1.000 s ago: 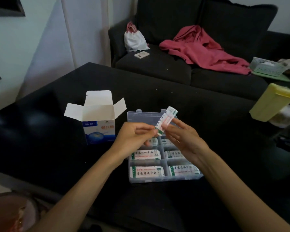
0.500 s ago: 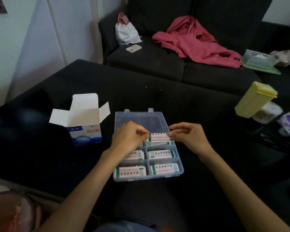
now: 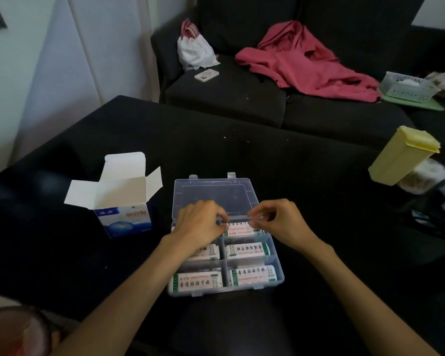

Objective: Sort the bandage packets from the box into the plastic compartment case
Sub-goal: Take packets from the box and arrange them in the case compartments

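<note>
While I seat a bandage packet point(image 3: 238, 228) in the far right compartment, layout reads L to R as follows. Box point(image 3: 122, 201): thin card, flaps up, glossy blue-white front, standing on the black cloth table point(image 3: 306, 176) just left of the case. My left hand point(image 3: 199, 223): fingers curled, tips pinching the packet's left end. Compartment case point(image 3: 278, 268): clear rigid plastic w/ thin dividers, two columns, lid point(image 3: 211, 192) folded back flat on the far side; packets already lie in the mid and near cells; far left cell is hidden under my left hand. My right hand point(image 3: 278, 222): thumb and forefinger pinching the packet's right end. Far right: pale yellow lidded container point(image 3: 402, 156), smooth plastic, leaning.

Handling (judged): packet is a light, flat paper-wrapped stack, white w/ green edge and red print; prob. bends if squeezed mid-span, so hold at the short ends and lower level. Fit looks snug lengthwise; a tilted end could catch on a divider. Paper is not slippery, so a light pinch should do.
</note>
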`<control>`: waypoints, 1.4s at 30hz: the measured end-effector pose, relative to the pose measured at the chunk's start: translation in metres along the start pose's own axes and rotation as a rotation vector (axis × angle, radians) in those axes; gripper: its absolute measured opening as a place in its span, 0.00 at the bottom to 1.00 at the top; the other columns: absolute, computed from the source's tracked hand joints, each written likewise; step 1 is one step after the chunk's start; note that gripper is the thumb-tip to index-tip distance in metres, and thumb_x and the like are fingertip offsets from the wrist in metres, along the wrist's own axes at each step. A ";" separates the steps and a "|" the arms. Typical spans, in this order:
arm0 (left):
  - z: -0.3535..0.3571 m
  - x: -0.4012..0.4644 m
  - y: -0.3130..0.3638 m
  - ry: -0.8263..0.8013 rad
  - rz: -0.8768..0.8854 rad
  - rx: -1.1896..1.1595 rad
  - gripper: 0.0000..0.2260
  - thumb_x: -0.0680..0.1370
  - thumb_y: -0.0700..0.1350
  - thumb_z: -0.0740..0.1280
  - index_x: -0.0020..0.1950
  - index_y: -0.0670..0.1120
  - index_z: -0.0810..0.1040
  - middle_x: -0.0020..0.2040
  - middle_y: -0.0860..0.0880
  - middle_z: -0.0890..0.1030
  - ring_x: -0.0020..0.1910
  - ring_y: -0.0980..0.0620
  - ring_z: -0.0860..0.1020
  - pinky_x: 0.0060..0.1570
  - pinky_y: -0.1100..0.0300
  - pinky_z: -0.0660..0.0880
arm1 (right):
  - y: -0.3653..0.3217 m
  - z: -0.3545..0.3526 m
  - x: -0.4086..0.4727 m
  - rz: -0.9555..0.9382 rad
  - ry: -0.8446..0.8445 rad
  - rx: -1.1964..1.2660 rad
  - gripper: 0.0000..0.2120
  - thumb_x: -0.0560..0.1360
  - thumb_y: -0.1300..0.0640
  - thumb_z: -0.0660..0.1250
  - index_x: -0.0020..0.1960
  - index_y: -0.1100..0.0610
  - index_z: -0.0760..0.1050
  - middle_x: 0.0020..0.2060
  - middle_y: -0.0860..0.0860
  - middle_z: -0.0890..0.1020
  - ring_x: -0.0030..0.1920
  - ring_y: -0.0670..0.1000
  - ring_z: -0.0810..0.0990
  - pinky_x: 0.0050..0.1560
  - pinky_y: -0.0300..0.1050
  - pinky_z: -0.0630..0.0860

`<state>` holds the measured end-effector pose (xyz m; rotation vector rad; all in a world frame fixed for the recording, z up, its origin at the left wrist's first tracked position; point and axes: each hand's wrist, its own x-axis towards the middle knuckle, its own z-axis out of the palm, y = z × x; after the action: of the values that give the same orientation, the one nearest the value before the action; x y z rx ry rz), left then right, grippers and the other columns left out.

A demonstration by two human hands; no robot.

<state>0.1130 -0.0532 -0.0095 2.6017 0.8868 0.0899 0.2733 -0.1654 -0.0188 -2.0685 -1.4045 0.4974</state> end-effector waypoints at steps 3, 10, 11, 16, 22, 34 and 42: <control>0.001 0.000 0.000 -0.025 0.002 -0.004 0.09 0.76 0.52 0.68 0.55 0.56 0.80 0.49 0.54 0.80 0.45 0.56 0.75 0.48 0.57 0.74 | -0.001 0.002 0.000 0.011 -0.003 -0.071 0.08 0.69 0.58 0.73 0.47 0.50 0.79 0.39 0.40 0.78 0.36 0.42 0.76 0.36 0.34 0.71; 0.004 0.000 0.000 -0.053 0.001 -0.020 0.11 0.76 0.53 0.68 0.57 0.55 0.80 0.49 0.53 0.81 0.46 0.55 0.77 0.49 0.57 0.75 | 0.002 -0.005 -0.002 0.079 -0.053 -0.084 0.10 0.68 0.56 0.74 0.48 0.50 0.79 0.41 0.45 0.79 0.40 0.45 0.77 0.39 0.35 0.72; 0.003 0.000 0.000 -0.050 0.002 -0.028 0.11 0.76 0.53 0.68 0.57 0.55 0.80 0.47 0.53 0.80 0.44 0.56 0.75 0.47 0.58 0.74 | 0.000 -0.009 -0.002 0.079 -0.058 -0.066 0.09 0.69 0.57 0.74 0.48 0.50 0.79 0.40 0.45 0.79 0.40 0.45 0.78 0.39 0.35 0.73; -0.017 -0.011 -0.007 -0.005 -0.010 -0.125 0.12 0.76 0.54 0.67 0.59 0.55 0.78 0.40 0.60 0.73 0.42 0.60 0.73 0.44 0.62 0.70 | -0.018 -0.037 0.002 0.073 -0.031 0.032 0.06 0.72 0.58 0.70 0.49 0.53 0.79 0.40 0.48 0.81 0.42 0.44 0.80 0.40 0.31 0.75; -0.076 -0.056 -0.055 0.497 -0.247 -0.227 0.06 0.77 0.52 0.66 0.51 0.56 0.81 0.45 0.54 0.80 0.44 0.53 0.78 0.42 0.58 0.73 | -0.093 -0.030 0.016 -0.111 -0.029 0.025 0.07 0.75 0.58 0.67 0.51 0.49 0.79 0.46 0.43 0.81 0.48 0.40 0.79 0.46 0.34 0.76; -0.080 -0.086 -0.151 0.352 -0.519 -1.016 0.08 0.77 0.36 0.65 0.50 0.48 0.77 0.53 0.43 0.81 0.44 0.53 0.78 0.43 0.58 0.77 | -0.162 0.092 0.033 -0.565 0.222 -0.509 0.12 0.64 0.52 0.77 0.46 0.52 0.83 0.43 0.51 0.78 0.45 0.50 0.74 0.39 0.37 0.70; -0.059 -0.104 -0.153 0.695 -0.362 -0.893 0.11 0.72 0.37 0.71 0.44 0.55 0.80 0.43 0.54 0.84 0.43 0.56 0.83 0.42 0.55 0.80 | -0.137 0.104 0.027 -0.705 0.293 -0.452 0.09 0.71 0.51 0.69 0.50 0.52 0.82 0.42 0.49 0.79 0.43 0.48 0.73 0.41 0.34 0.66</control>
<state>-0.0685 0.0147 -0.0069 1.5372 1.1614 1.0619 0.1243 -0.0764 -0.0088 -1.6809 -2.0337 -0.4296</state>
